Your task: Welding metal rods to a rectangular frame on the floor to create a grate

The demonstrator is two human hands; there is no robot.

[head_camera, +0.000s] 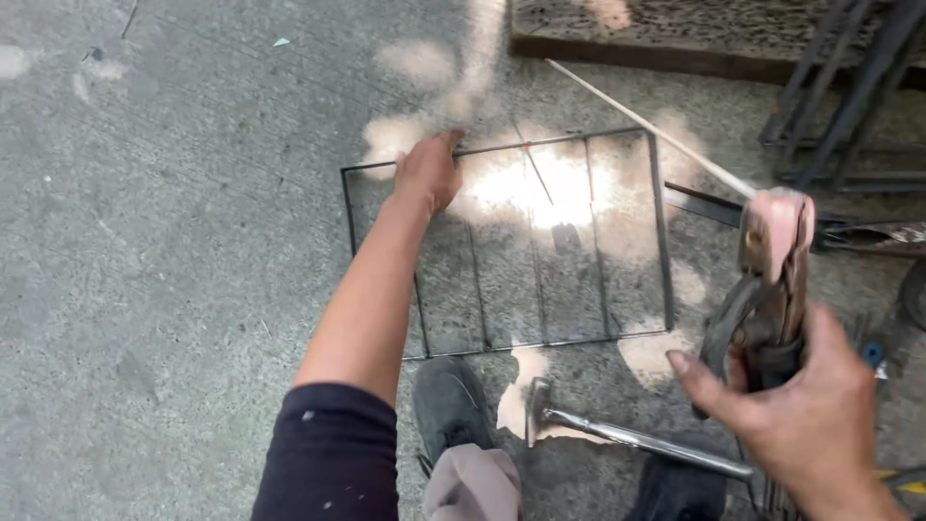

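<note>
Nearest, at the bottom edge: a dark shoe point(446, 405) and a grey trouser leg point(473, 487), planted on the concrete floor point(174, 289), the shoe's toe just at the near rail of a frame. Just beside the shoe, flat on the floor, a metal chipping hammer point(617, 434), head toward the shoe, handle running off to the lower right. At lower right, the right hand point(810, 425), fingers point(699, 381) wrapped tight round the dark grip of a welding electrode holder point(772, 280), thumb stretched along its side; worn pinkish clamp head uppermost, clamped on a thin pale welding rod point(646, 125) slanting up and left over the far right corner of the frame. Further out, the left arm in a dark sleeve point(333, 458), stretched forward, ending in the left hand point(426, 174) pressed on the far rail of a rectangular wire frame point(666, 241); fingers curled down at the rail, whether closed round it or only resting on it impossible to tell. Frame lying flat on the floor, thin dark outer rods with several parallel bars across, bright sun patches over its middle. Beyond, at upper right, dark steel bars point(839, 106) leaning and stacked, and a rusty plank point(675, 39) along the top edge.
</note>
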